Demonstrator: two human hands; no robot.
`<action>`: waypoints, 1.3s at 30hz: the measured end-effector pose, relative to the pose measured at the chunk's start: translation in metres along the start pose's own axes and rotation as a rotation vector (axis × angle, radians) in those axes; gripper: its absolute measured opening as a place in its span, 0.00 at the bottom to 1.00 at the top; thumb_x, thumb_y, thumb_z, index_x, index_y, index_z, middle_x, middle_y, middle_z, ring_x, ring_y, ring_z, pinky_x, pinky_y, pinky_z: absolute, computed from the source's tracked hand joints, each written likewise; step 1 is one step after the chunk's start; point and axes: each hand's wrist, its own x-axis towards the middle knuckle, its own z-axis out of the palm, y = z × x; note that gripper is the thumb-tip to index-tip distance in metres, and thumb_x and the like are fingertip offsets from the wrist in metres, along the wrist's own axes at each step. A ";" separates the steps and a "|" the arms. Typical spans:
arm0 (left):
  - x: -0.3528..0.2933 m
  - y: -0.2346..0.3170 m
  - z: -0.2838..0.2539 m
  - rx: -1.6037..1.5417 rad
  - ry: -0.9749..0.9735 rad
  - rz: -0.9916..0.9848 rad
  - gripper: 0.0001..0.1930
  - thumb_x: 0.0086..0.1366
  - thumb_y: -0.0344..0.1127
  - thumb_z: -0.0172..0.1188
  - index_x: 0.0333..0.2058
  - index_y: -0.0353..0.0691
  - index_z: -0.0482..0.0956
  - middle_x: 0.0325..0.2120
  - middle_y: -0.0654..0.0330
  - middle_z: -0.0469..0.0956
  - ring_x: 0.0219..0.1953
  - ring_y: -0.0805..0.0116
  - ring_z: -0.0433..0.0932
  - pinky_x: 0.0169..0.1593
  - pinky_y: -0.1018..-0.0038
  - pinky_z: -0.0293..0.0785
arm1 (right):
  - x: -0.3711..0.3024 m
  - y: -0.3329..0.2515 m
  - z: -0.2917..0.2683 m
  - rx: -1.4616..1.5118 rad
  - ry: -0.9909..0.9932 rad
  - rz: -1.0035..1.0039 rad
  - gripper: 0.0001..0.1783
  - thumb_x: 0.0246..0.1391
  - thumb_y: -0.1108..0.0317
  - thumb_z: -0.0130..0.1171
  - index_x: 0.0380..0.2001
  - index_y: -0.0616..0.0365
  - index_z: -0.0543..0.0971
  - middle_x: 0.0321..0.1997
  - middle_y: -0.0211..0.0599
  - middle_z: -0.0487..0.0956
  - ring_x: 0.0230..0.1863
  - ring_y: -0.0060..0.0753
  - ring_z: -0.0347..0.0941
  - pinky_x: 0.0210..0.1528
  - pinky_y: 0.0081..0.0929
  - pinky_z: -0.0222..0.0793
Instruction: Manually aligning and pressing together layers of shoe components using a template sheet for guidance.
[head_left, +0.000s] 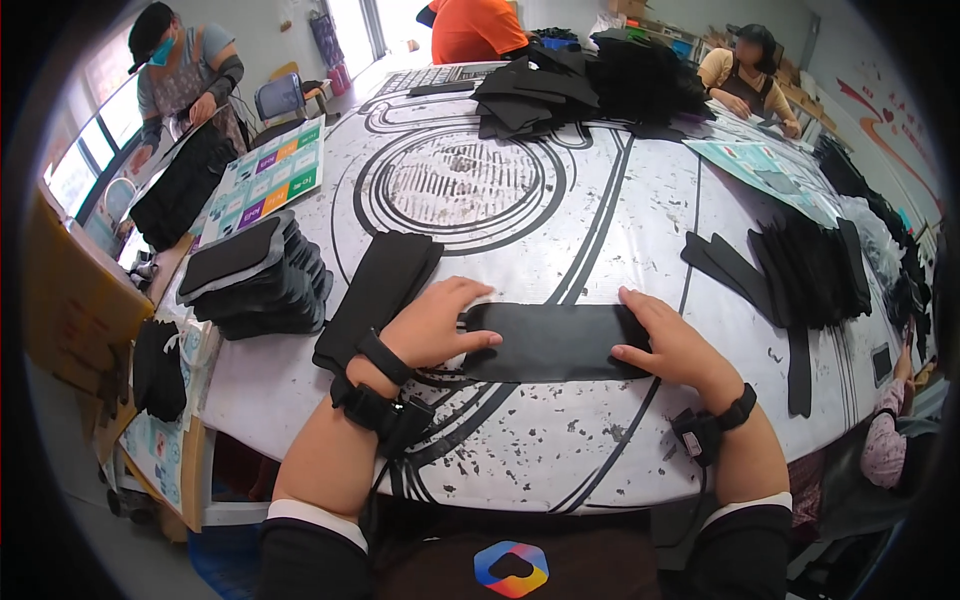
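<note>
A black, flat, roughly rectangular piece of sheet material (pixel 555 343) lies crosswise on the white-covered table (pixel 560 440) in front of me. My left hand (pixel 440 322) is at its left end, thumb over the black surface and fingers spread toward the far edge. At the right end, my right hand (pixel 675 345) rests with thumb and index finger apart; the palm hides that end of the piece. Neither hand is visibly closed around it. Beside my left hand lies a stack of long black strips (pixel 385 290), partly behind my wrist.
A tall stack of black and grey pieces (pixel 250 270) stands to the left. Fanned black strips (pixel 800 270) lie at the right, and a large black heap (pixel 600 85) at the far side. Printed sheets (pixel 270 175) lie at the left. Several other people work around the table.
</note>
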 end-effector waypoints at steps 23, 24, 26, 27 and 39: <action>0.005 0.000 0.007 -0.107 0.106 -0.163 0.07 0.61 0.32 0.53 0.34 0.35 0.68 0.27 0.51 0.73 0.32 0.55 0.72 0.37 0.68 0.67 | -0.001 0.004 0.003 0.021 0.062 -0.043 0.41 0.43 0.56 0.65 0.58 0.60 0.60 0.59 0.50 0.64 0.63 0.50 0.53 0.64 0.37 0.49; 0.004 0.006 0.005 -0.171 0.138 -0.134 0.07 0.62 0.32 0.52 0.35 0.35 0.67 0.25 0.53 0.72 0.29 0.58 0.72 0.35 0.70 0.67 | -0.001 0.004 0.003 0.012 0.104 -0.058 0.41 0.44 0.57 0.65 0.59 0.59 0.59 0.59 0.52 0.63 0.64 0.49 0.51 0.65 0.37 0.48; 0.002 0.011 0.001 -0.233 0.171 -0.106 0.07 0.64 0.32 0.50 0.36 0.36 0.65 0.24 0.55 0.71 0.27 0.61 0.71 0.34 0.71 0.66 | 0.000 0.004 0.004 0.083 0.137 -0.011 0.40 0.44 0.59 0.65 0.59 0.58 0.59 0.56 0.51 0.66 0.61 0.47 0.56 0.62 0.35 0.52; 0.002 0.012 -0.001 -0.304 0.193 -0.070 0.07 0.64 0.32 0.50 0.37 0.36 0.65 0.23 0.58 0.70 0.26 0.65 0.70 0.33 0.73 0.66 | 0.000 0.004 0.003 0.153 0.172 0.036 0.40 0.44 0.62 0.65 0.59 0.58 0.58 0.54 0.50 0.68 0.59 0.44 0.60 0.60 0.34 0.55; 0.000 0.023 -0.014 -0.598 0.243 0.051 0.20 0.55 0.24 0.61 0.47 0.40 0.67 0.29 0.67 0.71 0.31 0.81 0.68 0.37 0.83 0.66 | 0.001 0.005 -0.004 0.825 0.405 0.118 0.07 0.46 0.77 0.60 0.31 0.62 0.74 0.36 0.28 0.73 0.36 0.18 0.69 0.41 0.17 0.64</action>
